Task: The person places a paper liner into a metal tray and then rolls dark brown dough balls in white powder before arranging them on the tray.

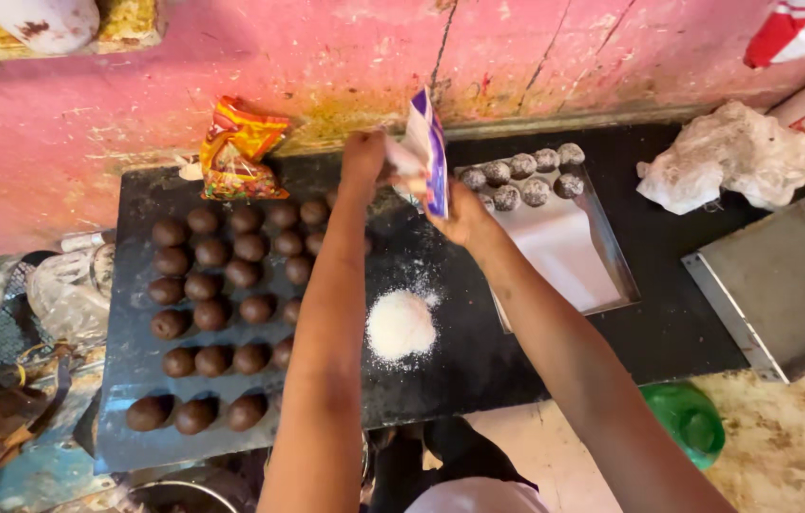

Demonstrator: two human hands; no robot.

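Both my hands hold a white and purple packet upright over the black slab. My left hand grips its left side and my right hand holds its lower right edge. Below the packet lies a heap of white powder on the slab. Several brown balls sit in rows on the left of the slab, partly hidden by my left forearm. A metal tray to the right carries several powder-coated balls along its far end.
An orange and yellow wrapper lies at the slab's far edge by the pink wall. A crumpled white plastic bag and a second metal tray lie at the right. A green lid sits on the floor.
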